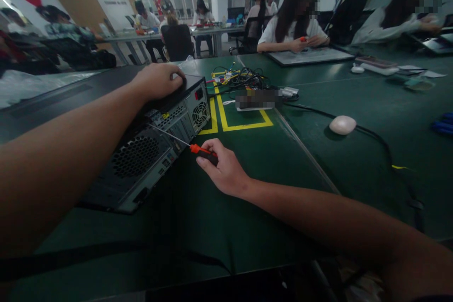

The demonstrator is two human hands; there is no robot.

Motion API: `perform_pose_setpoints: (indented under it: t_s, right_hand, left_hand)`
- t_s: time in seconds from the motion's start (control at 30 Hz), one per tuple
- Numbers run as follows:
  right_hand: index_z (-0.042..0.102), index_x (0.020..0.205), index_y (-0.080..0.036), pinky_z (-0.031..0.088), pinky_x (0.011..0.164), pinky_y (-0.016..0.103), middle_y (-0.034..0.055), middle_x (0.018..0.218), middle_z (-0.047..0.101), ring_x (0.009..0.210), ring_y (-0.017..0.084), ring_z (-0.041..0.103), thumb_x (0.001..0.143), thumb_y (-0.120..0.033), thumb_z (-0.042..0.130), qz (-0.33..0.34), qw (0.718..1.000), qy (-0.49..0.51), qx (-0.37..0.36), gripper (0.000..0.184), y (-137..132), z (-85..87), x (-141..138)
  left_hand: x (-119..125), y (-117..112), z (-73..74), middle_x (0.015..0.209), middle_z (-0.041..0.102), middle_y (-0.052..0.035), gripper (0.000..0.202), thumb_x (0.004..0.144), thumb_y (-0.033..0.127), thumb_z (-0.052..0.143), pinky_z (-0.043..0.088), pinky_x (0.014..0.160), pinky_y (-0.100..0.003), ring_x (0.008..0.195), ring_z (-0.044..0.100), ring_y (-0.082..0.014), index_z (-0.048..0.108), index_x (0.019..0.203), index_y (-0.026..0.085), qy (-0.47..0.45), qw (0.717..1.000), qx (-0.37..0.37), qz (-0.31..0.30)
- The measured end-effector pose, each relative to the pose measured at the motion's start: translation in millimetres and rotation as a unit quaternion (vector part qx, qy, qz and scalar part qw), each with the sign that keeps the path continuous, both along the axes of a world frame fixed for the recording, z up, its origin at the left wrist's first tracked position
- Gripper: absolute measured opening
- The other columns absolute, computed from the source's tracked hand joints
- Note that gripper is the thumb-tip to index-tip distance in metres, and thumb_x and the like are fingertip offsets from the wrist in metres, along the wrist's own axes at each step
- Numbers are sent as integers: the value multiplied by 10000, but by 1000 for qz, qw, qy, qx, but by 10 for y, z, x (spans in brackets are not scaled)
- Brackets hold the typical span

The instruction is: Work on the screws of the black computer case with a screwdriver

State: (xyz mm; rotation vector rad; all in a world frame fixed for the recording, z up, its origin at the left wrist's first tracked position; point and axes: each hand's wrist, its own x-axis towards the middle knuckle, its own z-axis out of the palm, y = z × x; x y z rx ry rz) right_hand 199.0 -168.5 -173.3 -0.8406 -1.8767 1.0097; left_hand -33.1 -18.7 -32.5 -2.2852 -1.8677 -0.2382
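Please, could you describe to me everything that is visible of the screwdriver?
The screwdriver has an orange-red and black handle, seemingly plastic, and a long, thin, metallic-looking shaft. The right hand grips the handle. The shaft slants up and leftward in the picture, toward the back of the computer case. Its tip is too small to tell whether it touches a screw.

The computer case (177,125) at left has a matt top and perforated metal back; the screwdriver (195,148), a metal shaft and plastic handle; the worktop (354,170) looks smooth (faintly glossy).
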Motion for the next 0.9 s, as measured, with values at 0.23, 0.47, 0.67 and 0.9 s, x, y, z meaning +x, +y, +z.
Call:
perform_pose_setpoints:
  t_s: [0.23, 0.47, 0.67, 0.9]
  right_hand:
    - [554, 1079, -224, 418, 725, 320, -16, 892, 592, 747, 169, 552, 984, -347, 602, 0, 1000, 6, 2, 163, -12, 7, 0]
    - [560, 1073, -216, 415, 717, 321, -19, 873, 583, 737, 167, 547, 985, -345, 601, 3, 1000, 7, 1, 161, -16, 9, 2]
    - [598, 1105, -208, 434, 734, 318, 7, 946, 616, 804, 174, 575, 1014, -351, 600, -14, 999, 8, 28, 169, -4, -25, -7]
    - [641, 1033, -189, 436, 765, 329, 24, 906, 616, 831, 182, 587, 1101, -371, 469, 3, 998, -4, 55, 259, 24, -32, -8]
  left_hand:
    - [18, -36, 30, 1178, 730, -91, 503, 994, 408, 457, 500, 990, -445, 1022, 640, -269, 713, 1367, 187, 3, 1000, -8, -1]
    - [21, -42, 39, 1176, 735, -113, 509, 1003, 409, 441, 497, 988, -435, 1014, 623, -269, 709, 1366, 174, 10, 1000, -14, 0]
    - [25, -49, 39, 1168, 724, -111, 506, 1013, 387, 422, 495, 972, -445, 1032, 637, -284, 704, 1380, 182, 11, 1000, -13, -2]
    - [34, -52, 38, 1208, 742, -85, 508, 995, 437, 465, 498, 981, -427, 1041, 632, -278, 704, 1380, 209, 13, 1000, -11, 10]
